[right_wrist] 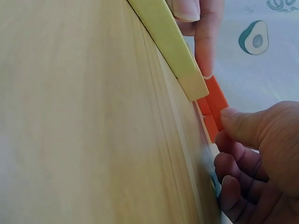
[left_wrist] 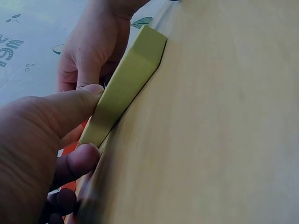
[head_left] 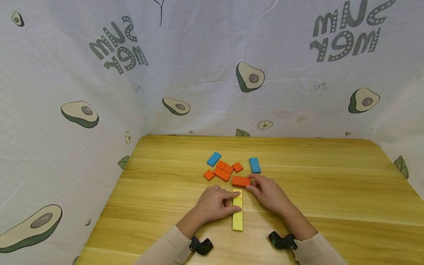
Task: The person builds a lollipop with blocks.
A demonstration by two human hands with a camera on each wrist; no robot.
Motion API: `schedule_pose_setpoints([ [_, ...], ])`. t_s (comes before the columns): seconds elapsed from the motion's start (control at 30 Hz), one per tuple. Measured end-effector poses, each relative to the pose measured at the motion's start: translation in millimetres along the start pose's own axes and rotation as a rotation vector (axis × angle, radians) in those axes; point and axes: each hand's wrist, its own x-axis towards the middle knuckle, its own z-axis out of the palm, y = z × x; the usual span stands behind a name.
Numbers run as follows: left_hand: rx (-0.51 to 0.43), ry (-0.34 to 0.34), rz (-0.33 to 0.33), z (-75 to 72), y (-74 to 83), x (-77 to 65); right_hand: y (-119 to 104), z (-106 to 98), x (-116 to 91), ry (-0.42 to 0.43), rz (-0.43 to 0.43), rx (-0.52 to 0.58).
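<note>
A long yellow block [head_left: 237, 221] and a small yellow square block [head_left: 237, 193] lie end to end in a column on the table. My left hand [head_left: 213, 204] rests on them from the left, its index finger out straight on the square and the thumb on the long block. Beyond the column's far end, my right hand [head_left: 269, 193] pinches the right end of an orange rectangular block [head_left: 241, 181] between thumb and index finger. In the right wrist view, the same orange block [right_wrist: 217, 100] shows beside the yellow square's end.
Behind the hands, several orange pieces [head_left: 222, 174] lie grouped on the wooden table [head_left: 159, 191]. One blue block [head_left: 214, 159] sits at their back left, another blue block [head_left: 254, 165] to the right. A patterned cloth [head_left: 205, 73] hangs behind the table.
</note>
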Motion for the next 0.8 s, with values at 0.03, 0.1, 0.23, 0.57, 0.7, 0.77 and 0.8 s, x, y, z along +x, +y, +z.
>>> schedule_pose_setpoints([
  [0.03, 0.001, 0.003, 0.001, 0.3, -0.2, 0.2, -0.2, 0.5, -0.1, -0.002, -0.004, 0.0],
  [0.1, 0.003, 0.008, 0.003, 1.0, -0.8, 0.2, -0.6, 1.5, -0.3, -0.007, -0.012, -0.002],
  [0.23, 0.008, 0.017, 0.015, 2.6, -1.9, 0.3, -0.7, 3.1, -0.5, -0.017, -0.017, -0.005],
  [0.57, 0.015, 0.014, 0.029, 1.9, -1.8, -0.2, -2.7, 4.6, -1.1, -0.042, -0.026, -0.007],
  [0.7, 0.017, 0.017, 0.028, 2.2, -2.1, -0.3, -2.6, 5.2, -1.1, -0.043, -0.024, -0.017],
  [0.77, 0.018, 0.019, 0.027, 2.8, -2.1, -0.1, -2.5, 5.6, -1.0, -0.046, -0.024, -0.019],
  [0.8, 0.016, 0.02, 0.026, 2.9, -2.1, -0.2, -2.3, 5.8, -1.0, -0.049, -0.022, -0.017],
])
